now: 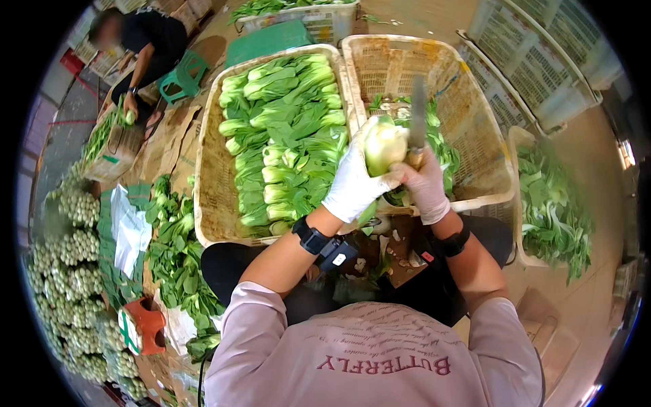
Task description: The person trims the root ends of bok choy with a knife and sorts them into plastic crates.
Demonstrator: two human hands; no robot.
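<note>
My gloved left hand [351,182] grips a head of bok choy [385,149], its pale, rounded base turned up. A knife [418,108] with a brownish handle is in my gloved right hand [427,188], blade pointing up beside the bok choy. The right thumb and fingers come close to the vegetable's base; whether the blade touches it I cannot tell. Both hands are over the near side of two plastic crates. The left crate [207,146] holds rows of bok choy [298,129]; the right crate [400,64] has loose leaves [441,152] at its bottom.
Loose bok choy [178,258] lies on the floor at left, near a red-orange stool [152,325] and a large pile of bok choy [74,271]. Leafy greens [553,210] fill a crate at right; stacked crates [536,54] stand behind. A person [152,47] works at the far left.
</note>
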